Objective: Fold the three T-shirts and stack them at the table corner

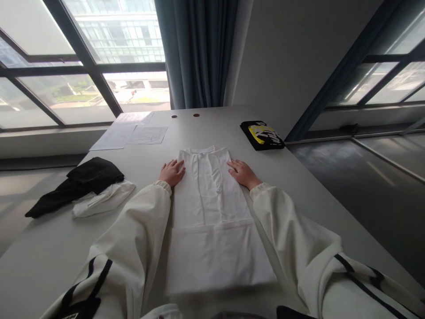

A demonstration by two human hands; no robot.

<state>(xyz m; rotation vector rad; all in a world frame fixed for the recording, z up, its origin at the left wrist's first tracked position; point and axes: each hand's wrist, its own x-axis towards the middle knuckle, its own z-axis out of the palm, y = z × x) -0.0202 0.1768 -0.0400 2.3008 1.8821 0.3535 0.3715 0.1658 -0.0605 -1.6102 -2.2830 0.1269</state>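
A white shirt (210,199) lies on the table in front of me, its sides folded inward into a long strip. Its collar is at the far end, and a smooth, wider section is nearest me. My left hand (172,172) rests on the shirt's upper left edge, fingers spread. On the upper right edge lies my right hand (244,173), its fingers stretched out over the fabric. Neither hand is closed round the cloth.
Black cloth (94,175) and a crumpled white cloth (102,199) lie at the left. Paper sheets (148,135) are at the back left of the table (308,235). A folded black garment with a yellow and white print (262,135) sits near the back right edge.
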